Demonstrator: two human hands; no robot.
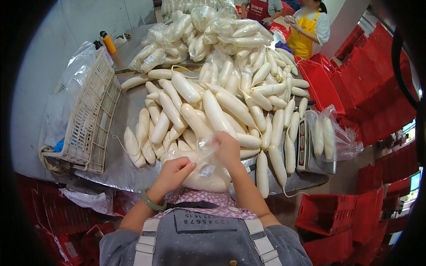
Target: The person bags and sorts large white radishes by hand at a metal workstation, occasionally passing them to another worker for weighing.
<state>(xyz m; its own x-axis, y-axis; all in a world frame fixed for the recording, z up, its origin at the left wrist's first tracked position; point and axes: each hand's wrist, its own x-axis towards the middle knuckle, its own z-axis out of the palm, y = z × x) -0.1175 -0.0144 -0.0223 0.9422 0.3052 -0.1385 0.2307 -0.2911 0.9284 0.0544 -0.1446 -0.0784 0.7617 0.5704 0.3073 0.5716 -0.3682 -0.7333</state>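
Observation:
Close to my apron, a clear plastic bag of white radishes (213, 183) lies at the table's near edge, with a printed label on its top. My left hand (175, 172) pinches one part of the bag's gathered plastic between thumb and fingers. A taut strip of that plastic runs up to my right hand (228, 149), which is closed on it and slightly blurred. Just beyond both hands spreads a big heap of loose white radishes (218, 111). Several more radishes (262, 174) lie to the right of my right forearm.
A scale (301, 146) at right carries a bag with two radishes (322, 136). White plastic crates (96, 113) stand at left. Filled bags (199, 36) are piled at the back, near an orange bottle (108, 42). Red crates (326, 212) stack at right. Two people stand beyond.

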